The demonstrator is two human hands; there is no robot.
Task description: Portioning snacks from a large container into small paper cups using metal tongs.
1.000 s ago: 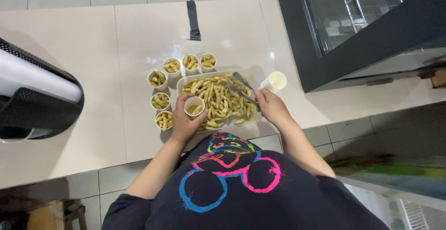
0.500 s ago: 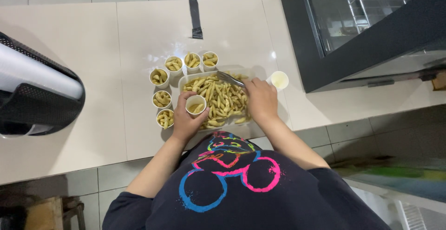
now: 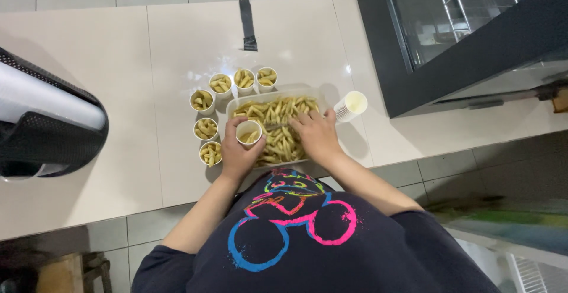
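Over the clear plastic tray of fries (image 3: 278, 128), left hand (image 3: 236, 154) is gripping a small white paper cup (image 3: 248, 131); right hand (image 3: 316, 133) is pinching metal tongs (image 3: 273, 126) shut on fries; keep the cup close and level.

The pale beige tiled surface (image 3: 118, 92) looked smooth and glossy. The rectangular clear plastic tray (image 3: 316, 95) was translucent; the small white paper cup (image 3: 248, 131) matt; the black cabinet (image 3: 473, 39) had glass.

The person wore a dark navy short-sleeved T-shirt (image 3: 331, 251) (sleeves ending above the elbows), printed across the chest with looping outlines in blue, pink, yellow and green. Both forearms were bare.
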